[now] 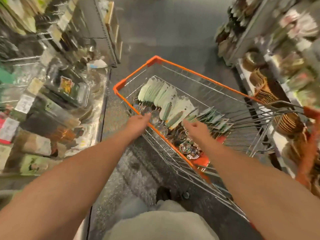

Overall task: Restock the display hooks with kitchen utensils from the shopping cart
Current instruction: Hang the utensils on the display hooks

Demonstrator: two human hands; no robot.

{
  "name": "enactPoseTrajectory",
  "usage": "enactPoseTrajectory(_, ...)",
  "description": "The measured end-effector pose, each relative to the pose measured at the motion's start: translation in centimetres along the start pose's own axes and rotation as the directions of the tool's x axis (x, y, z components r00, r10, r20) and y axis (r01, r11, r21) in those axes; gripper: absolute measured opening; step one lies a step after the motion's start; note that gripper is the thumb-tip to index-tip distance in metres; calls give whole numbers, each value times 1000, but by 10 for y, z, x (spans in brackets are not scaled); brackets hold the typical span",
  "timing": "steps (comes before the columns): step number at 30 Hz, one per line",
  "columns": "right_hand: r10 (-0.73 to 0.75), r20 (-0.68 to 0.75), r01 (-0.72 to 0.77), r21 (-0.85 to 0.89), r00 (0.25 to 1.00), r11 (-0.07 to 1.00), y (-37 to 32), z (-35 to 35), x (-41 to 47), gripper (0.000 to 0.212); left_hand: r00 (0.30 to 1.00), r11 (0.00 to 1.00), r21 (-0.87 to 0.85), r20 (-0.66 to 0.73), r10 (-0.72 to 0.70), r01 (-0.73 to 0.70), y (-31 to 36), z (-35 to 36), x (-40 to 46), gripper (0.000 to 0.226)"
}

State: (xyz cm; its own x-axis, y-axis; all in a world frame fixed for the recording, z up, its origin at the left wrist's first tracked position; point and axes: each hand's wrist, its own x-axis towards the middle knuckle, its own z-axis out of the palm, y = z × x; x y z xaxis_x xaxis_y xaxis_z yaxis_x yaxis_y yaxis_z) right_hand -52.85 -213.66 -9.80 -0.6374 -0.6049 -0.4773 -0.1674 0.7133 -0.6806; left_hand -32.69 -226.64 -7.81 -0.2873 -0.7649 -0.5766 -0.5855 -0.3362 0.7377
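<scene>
A wire shopping cart with an orange rim (199,76) stands in the aisle ahead of me. Inside lie several packaged utensils on pale green cards (166,99) with shiny metal heads (187,149) beneath them. My left hand (138,122) reaches over the cart's near orange edge, fingers loosely extended beside the metal heads. My right hand (194,128) is inside the cart, fingers curled at the lower end of the green cards; blur hides whether it holds one. Display hooks (22,58) jut from the left shelving.
Shelving with packaged goods (57,94) lines the left side. Shelves with brown stacked items (263,90) line the right. The cart's grey handle bars (285,104) stick out to the right. Dark floor (164,32) stretches ahead. My shoe (162,194) is by the cart's wheel.
</scene>
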Motion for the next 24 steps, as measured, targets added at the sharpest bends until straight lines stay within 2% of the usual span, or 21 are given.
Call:
enactPoseTrajectory(6,228,-87,-217,122,970,968,27,-25,25,46,981,990,132,193,23,-49,31,46,54,36)
enactPoseTrajectory(9,331,-143,-302,189,933,934,28,-32,37,40,955,975,206,296,14,-78,44,58,89,51)
enactPoseTrajectory(11,402,-185,-350,259,897,900,28,-34,44,45,933,956,273,360,3,-108,52,64,112,58)
enactPoseTrajectory(14,482,-225,-389,355,847,850,23,-35,45,58,898,930,339,439,-23,-142,68,73,133,63)
enactPoseTrajectory(18,546,-236,-407,451,804,795,24,-40,50,49,829,883,408,557,-39,-232,88,101,149,58)
enactPoseTrajectory(24,623,-229,-449,516,748,729,51,-53,59,49,750,812,463,660,-49,-355,98,167,155,61)
